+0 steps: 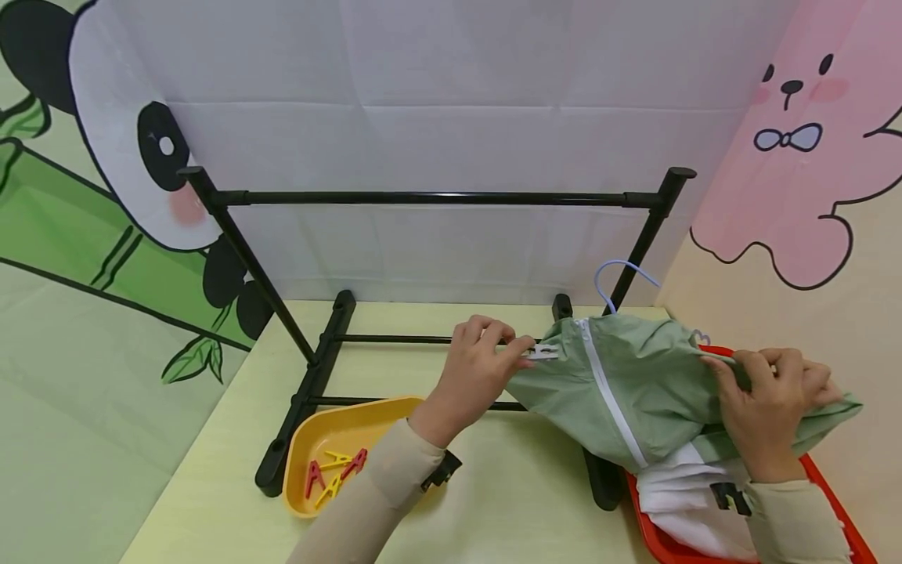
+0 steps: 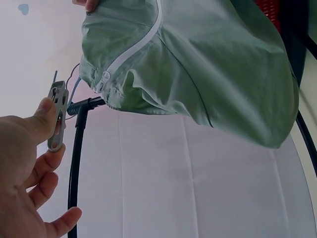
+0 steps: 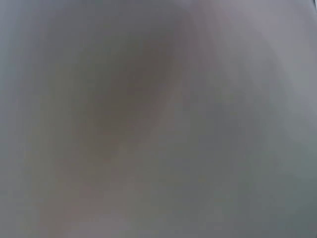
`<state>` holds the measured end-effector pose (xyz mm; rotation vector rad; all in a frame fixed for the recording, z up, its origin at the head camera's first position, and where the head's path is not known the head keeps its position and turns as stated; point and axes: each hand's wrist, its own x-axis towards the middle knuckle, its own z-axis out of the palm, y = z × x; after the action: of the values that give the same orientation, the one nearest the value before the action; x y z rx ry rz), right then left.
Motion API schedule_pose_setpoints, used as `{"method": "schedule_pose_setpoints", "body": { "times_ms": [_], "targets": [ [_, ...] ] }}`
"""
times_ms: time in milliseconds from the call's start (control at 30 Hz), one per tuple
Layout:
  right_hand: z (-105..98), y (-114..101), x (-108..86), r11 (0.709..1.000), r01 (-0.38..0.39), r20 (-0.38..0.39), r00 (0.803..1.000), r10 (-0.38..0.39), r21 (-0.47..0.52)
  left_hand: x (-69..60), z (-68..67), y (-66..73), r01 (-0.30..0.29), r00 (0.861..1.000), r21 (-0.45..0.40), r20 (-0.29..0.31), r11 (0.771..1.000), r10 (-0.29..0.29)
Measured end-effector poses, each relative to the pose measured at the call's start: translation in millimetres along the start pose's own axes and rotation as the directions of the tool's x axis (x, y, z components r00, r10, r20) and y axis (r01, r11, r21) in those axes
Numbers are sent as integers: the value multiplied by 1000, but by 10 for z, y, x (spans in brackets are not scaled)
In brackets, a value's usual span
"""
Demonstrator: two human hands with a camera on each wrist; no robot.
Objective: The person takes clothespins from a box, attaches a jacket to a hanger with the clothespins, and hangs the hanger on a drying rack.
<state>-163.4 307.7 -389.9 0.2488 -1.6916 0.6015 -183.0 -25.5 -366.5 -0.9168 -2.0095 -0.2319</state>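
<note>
A green garment with a white zipper (image 1: 613,392) hangs at the right of the rack, the blue hook of a hanger (image 1: 620,263) rising above it. My left hand (image 1: 475,376) pinches a grey clip (image 1: 543,352) beside the garment's left edge; the left wrist view shows the clip (image 2: 58,116) between thumb and fingers, apart from the cloth (image 2: 198,64). With curled fingers my right hand (image 1: 771,403) grips the garment's right part, near a red piece (image 1: 717,351). The right wrist view is blurred and too close to make anything out.
A black rack (image 1: 423,198) stands on the pale table (image 1: 507,486). Left of centre, a yellow tray (image 1: 296,470) holds red and yellow clips (image 1: 331,479). At the lower right a red basket (image 1: 824,486) contains white cloth (image 1: 694,501), beneath the garment.
</note>
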Motion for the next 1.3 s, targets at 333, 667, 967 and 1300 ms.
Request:
{"method": "schedule_pose_setpoints", "body": {
  "times_ms": [333,667,967,1300],
  "targets": [
    [22,49,-26,1000,14,4,1000,-14,-12,81,71,67,7,1000,-5,-16,1000,-7],
    [57,85,-37,1000,-5,-14,1000,5,16,167,123,125,18,1000,32,-11,999,-18],
    [55,-18,-2,1000,5,-8,1000,-5,15,252,200,203,12,999,55,-32,998,-10],
    [66,-40,-14,1000,13,-7,1000,-13,14,366,265,280,-16,998,70,-67,997,21]
  ]
}}
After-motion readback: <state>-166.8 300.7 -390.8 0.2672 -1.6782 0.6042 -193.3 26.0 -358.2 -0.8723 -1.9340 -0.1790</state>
